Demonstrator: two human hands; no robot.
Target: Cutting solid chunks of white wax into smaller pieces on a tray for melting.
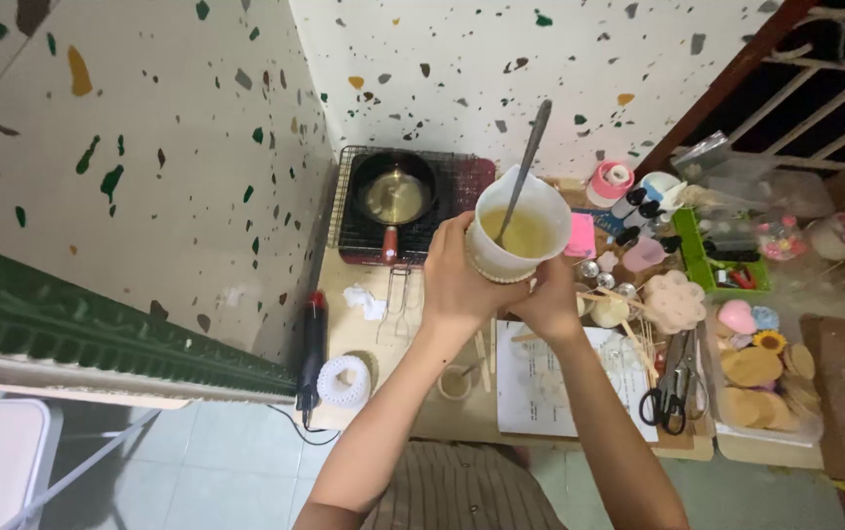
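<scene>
I hold a white jug (pixel 518 228) up in front of me, above the small wooden table (pixel 363 339). It contains yellow liquid, and a metal spoon (pixel 526 162) stands in it, leaning up and to the right. My left hand (pixel 454 280) wraps around the jug's left side. Under the jug's lower right side, my right hand (pixel 550 299) supports it from below. A small cup (pixel 455 381) with pale contents sits on the table beneath my left forearm.
A small black pan (pixel 395 194) with liquid rests on a portable stove with a wire rack at the back left. A heat gun (pixel 313 345), a white lacy holder (pixel 345 381), a paper sheet (pixel 540 383), scissors (pixel 673 388), bottles, moulds and trays of small decorations crowd the right side.
</scene>
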